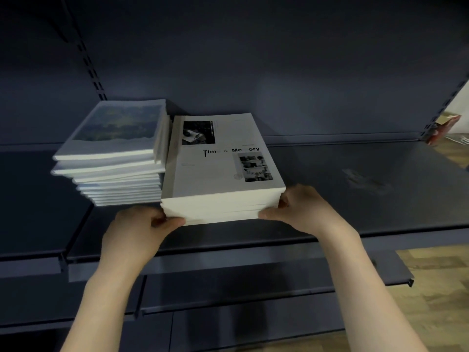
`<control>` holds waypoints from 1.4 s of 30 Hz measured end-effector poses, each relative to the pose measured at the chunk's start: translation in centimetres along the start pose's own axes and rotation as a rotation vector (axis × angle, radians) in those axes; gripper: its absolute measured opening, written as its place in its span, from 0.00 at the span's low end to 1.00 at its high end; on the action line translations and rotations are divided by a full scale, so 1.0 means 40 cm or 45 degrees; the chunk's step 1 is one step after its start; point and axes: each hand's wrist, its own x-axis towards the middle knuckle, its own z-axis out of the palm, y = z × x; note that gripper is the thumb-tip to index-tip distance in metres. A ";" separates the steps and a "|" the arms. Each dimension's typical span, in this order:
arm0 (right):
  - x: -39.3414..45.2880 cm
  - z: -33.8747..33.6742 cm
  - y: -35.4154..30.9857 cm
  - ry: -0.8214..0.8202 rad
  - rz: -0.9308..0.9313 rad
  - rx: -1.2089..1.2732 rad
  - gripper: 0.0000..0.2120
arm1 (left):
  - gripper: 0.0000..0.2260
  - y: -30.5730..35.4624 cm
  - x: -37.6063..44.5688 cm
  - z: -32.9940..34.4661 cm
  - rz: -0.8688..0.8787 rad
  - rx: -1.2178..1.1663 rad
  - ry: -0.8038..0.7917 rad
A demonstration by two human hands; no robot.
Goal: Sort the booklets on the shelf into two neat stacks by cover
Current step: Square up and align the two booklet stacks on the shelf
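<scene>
Booklets stand in two stacks on the dark shelf, at mid-frame. The white-cover stack sits centre frame, touching or just beside the landscape-cover stack to its left.

Left hand grips the near left corner of the white-cover stack, thumb against the page edges, fingers curled at the side. Right hand grips the near right corner likewise, thumb on the front edge. Each grip is closed on the stack; neither hand holds anything else.

Handling, as judged: a stack of this depth is likely heavy, and smooth covers would let single booklets slide across one another. Holding low at both near corners, as here, should keep the block square. The landscape-cover stack is fanned and uneven, its upper booklets jutting left; it appears to need squaring.

Legible writing: the top white cover reads "Tim… & Me…ory", some letters faint. Smaller print is unreadable. The landscape cover shows no readable text.
</scene>
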 end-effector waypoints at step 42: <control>0.034 0.014 0.020 0.022 0.050 -0.105 0.18 | 0.18 -0.026 0.003 0.040 0.142 -0.006 0.038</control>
